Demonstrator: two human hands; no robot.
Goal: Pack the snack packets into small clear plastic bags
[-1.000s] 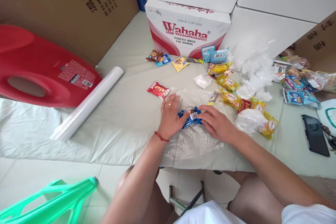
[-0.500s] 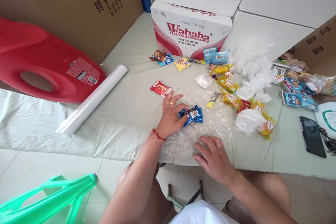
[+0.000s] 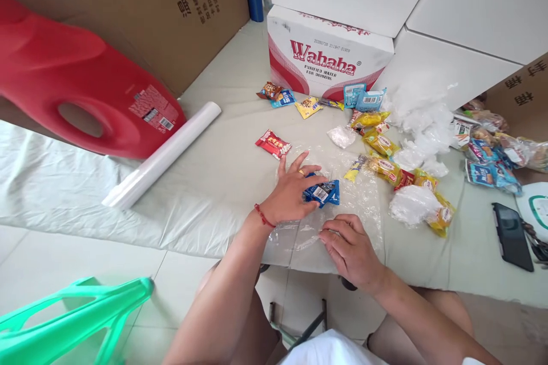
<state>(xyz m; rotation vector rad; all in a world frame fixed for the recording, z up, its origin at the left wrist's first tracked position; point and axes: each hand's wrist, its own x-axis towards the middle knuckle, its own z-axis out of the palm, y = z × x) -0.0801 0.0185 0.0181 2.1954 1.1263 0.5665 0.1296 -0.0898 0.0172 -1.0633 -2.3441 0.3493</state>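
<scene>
My left hand [image 3: 294, 193], with a red bracelet and a ring, has its thumb and index finger around the left end of a blue snack packet [image 3: 323, 193]; its other fingers are spread. The packet lies on a crinkled sheet of clear plastic film [image 3: 362, 208], flat on the cloth-covered table. Close by on the right, my right hand [image 3: 353, 248] has its fingertips pinched together at the film's near edge. Just beyond my left fingers is a red snack packet [image 3: 274, 144]. A small yellow-and-purple packet [image 3: 353, 170] rests at the film's far right.
A roll of film [image 3: 165, 154] lies left, beside a red jug [image 3: 89, 85]. Behind stands a Wahaha carton [image 3: 325, 57]. Several yellow packets [image 3: 385, 168] and crumpled clear plastic [image 3: 413, 205] lie right, with a phone [image 3: 512, 236] farther over. A green stool [image 3: 85, 319] stands below.
My right fingers have closed together at the film's near edge. My left hand still has the blue packet, which has turned slightly. The whole view has shifted a little.
</scene>
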